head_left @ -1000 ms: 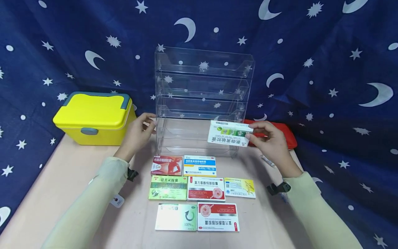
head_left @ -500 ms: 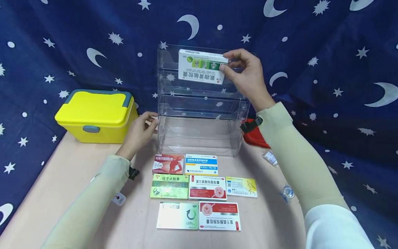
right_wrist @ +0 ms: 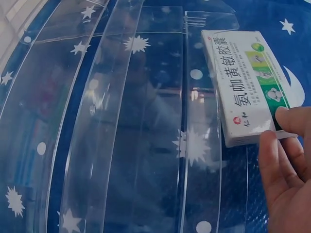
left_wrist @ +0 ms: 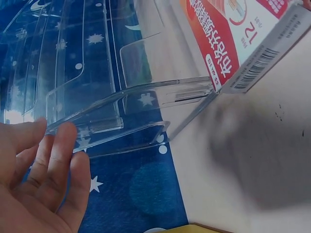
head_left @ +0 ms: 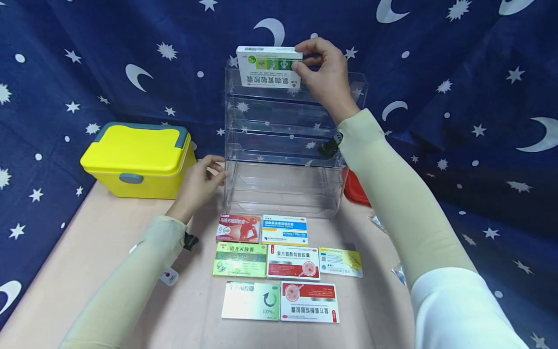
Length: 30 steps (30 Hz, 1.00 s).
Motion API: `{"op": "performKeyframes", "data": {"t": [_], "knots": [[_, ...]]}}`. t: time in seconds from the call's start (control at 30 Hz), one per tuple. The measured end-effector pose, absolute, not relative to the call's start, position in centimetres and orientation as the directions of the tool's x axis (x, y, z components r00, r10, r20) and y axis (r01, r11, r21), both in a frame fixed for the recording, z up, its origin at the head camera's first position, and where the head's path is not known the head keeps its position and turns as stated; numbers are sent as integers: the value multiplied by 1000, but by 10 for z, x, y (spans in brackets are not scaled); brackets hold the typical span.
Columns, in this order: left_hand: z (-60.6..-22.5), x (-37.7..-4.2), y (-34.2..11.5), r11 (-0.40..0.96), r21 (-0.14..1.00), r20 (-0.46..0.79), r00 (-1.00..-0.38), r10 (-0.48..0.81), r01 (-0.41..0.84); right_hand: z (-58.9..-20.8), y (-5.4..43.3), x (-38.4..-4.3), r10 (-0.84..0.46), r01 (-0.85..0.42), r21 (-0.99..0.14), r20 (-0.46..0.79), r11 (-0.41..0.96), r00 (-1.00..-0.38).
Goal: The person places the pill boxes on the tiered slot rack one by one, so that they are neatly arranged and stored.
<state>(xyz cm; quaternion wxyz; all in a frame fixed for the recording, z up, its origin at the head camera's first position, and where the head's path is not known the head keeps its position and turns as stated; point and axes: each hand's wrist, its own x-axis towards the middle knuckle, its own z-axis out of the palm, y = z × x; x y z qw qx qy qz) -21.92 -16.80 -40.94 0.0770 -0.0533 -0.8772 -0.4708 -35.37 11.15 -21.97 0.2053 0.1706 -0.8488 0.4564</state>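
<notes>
My right hand pinches the right end of a white-and-green medicine box, thumb in front. The box is raised before the top tier of a clear tiered plastic display rack; its printing looks upside down in the head view. In the right wrist view the medicine box overlaps the rack's upper edge. My left hand holds the rack's left side edge low down, between thumb and fingers. Several medicine boxes lie flat in front of the rack, among them a red box and a blue-and-white box.
A yellow lidded box stands left of the rack, close to my left hand. A red pouch is partly hidden behind my right arm. Small clear packets lie to the right. A starry blue cloth hangs behind the table.
My right hand has carried the white-and-green medicine box up and to the left, from the rack's lower right to its top. My left hand has stayed at the rack's side.
</notes>
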Motion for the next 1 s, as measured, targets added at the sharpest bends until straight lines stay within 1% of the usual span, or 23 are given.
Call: {"op": "performKeyframes", "data": {"t": [0.33, 0.47, 0.67, 0.83, 1.0], "knots": [[-410, -218, -167, 548, 818, 201, -980, 12, 174, -222, 102, -358, -125, -386, -713, 391, 585, -912], [-410, -218, -167, 545, 820, 196, -981, 16, 173, -222, 103, -357, -132, -373, -716, 370, 590, -920], [-409, -218, -167, 539, 826, 186, -982, 16, 165, -223, 106, -354, -152, -374, -689, 363, 620, -919], [-408, -216, -166, 546, 824, 171, -985, 20, 155, -228, 124, -335, -186, -408, -657, 383, 633, -905], [-408, -215, -167, 538, 826, 180, -983, 29, 167, -249, 166, -301, -233, -475, -598, 438, 646, -868]]}}
